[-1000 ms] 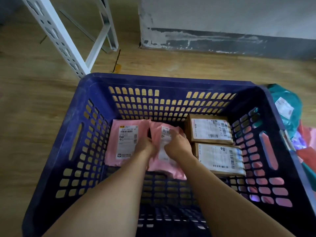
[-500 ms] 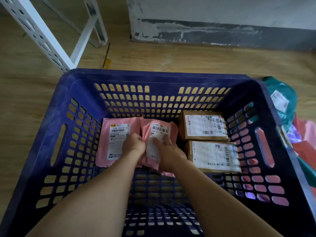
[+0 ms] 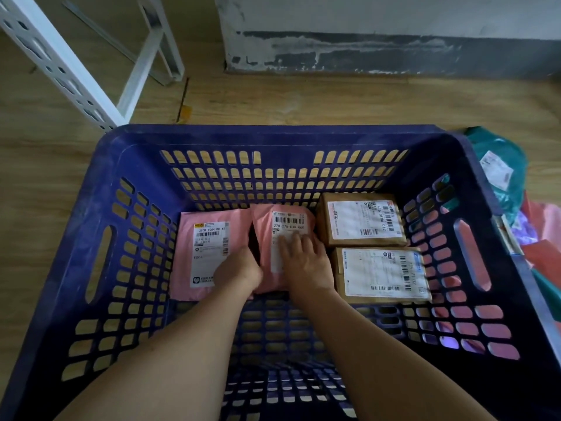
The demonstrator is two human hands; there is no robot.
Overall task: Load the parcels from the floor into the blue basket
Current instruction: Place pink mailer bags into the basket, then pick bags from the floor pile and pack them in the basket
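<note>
The blue basket (image 3: 273,132) stands on the wooden floor below me. On its bottom lie a pink parcel (image 3: 200,247) at the left, a second pink parcel (image 3: 288,221) in the middle, and two cardboard boxes (image 3: 362,220) (image 3: 384,275) at the right, all label up. My left hand (image 3: 239,272) grips the left edge of the middle pink parcel, its fingers tucked out of sight. My right hand (image 3: 306,259) lies flat on top of that parcel with fingers spread.
A teal parcel (image 3: 498,165) and red and pink parcels (image 3: 543,238) lie on the floor right of the basket. A white metal rack frame (image 3: 60,65) stands at the back left. A grey wall base (image 3: 364,56) runs behind.
The middle pink parcel has been lowered and flattened onto the basket bottom between the left parcel and the boxes. My right hand has gone from gripping it to lying flat on it.
</note>
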